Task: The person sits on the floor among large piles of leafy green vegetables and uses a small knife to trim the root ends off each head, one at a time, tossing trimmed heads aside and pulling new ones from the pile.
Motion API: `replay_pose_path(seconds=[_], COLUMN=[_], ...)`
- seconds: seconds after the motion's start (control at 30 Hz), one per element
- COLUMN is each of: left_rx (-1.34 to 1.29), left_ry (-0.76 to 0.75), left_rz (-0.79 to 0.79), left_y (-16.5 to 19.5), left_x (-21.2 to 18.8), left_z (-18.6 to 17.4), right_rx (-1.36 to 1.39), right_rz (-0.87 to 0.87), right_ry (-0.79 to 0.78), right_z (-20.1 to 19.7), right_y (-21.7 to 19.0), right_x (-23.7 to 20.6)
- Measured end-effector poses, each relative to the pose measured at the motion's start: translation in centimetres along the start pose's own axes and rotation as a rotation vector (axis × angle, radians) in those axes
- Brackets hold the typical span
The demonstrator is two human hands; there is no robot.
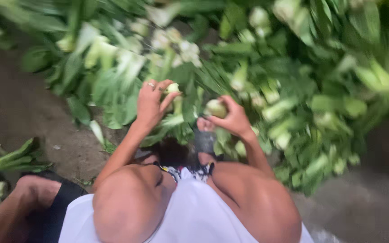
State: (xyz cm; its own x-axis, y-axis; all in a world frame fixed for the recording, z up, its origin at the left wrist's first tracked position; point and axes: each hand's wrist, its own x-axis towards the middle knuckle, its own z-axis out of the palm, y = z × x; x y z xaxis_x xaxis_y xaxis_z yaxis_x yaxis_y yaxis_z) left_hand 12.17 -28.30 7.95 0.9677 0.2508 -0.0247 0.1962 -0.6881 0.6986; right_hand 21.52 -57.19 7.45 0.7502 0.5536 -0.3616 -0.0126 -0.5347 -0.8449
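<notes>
Over the heap of leafy greens (pixel 293 90), left hand (pixel 151 105) closed on a pale stalk (pixel 173 88); right hand (pixel 232 119) apparently clasping another stalk base (pixel 214 108), view blurred.

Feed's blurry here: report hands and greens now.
Left hand grips a pale stalk. Right hand grips another stalk. Leafy pile crowds both.

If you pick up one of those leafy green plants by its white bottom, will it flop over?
Probably only the leaves. The leafy green plant in the left hand has a thick pale base that looks stiff, while the broad leaves in the pile droop and bend. It seems light, since fingertips alone hold it.
</notes>
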Motion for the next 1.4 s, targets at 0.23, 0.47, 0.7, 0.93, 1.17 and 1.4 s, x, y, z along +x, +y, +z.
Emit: replay_pose_path(seconds=[0.23,0.47,0.7,0.93,1.17,1.4], left_rx=[0.14,-0.02,-0.021,-0.052,0.037,-0.396], left_ry=[0.095,-0.012,-0.076,-0.145,0.038,0.117], left_rz=[0.095,0.239,0.352,0.516,0.687,0.336], left_y=[-2.2,-3.0,-4.6,-3.9,-0.2,0.1], left_x=[0.8,2.1,2.3,3.2,3.7,4.5], left_z=[2.0,3.7,6.1,4.0,-0.2,-2.8], right_rx=[-0.767,-0.663,-0.816,-0.328,0.529,0.546], right_rz=[-0.022,0.141,0.226,0.133,0.213,-0.055], right_ry=[0.252,0.249,0.204,0.125,-0.294,-0.191], right_z=[-0.4,-0.5,0.2,-1.4,-0.3,-0.7], right_y=[3.0,3.8,3.9,0.5,-4.1,-6.4], right_x=[2.2,5.6,7.2,7.7,7.7,6.7])
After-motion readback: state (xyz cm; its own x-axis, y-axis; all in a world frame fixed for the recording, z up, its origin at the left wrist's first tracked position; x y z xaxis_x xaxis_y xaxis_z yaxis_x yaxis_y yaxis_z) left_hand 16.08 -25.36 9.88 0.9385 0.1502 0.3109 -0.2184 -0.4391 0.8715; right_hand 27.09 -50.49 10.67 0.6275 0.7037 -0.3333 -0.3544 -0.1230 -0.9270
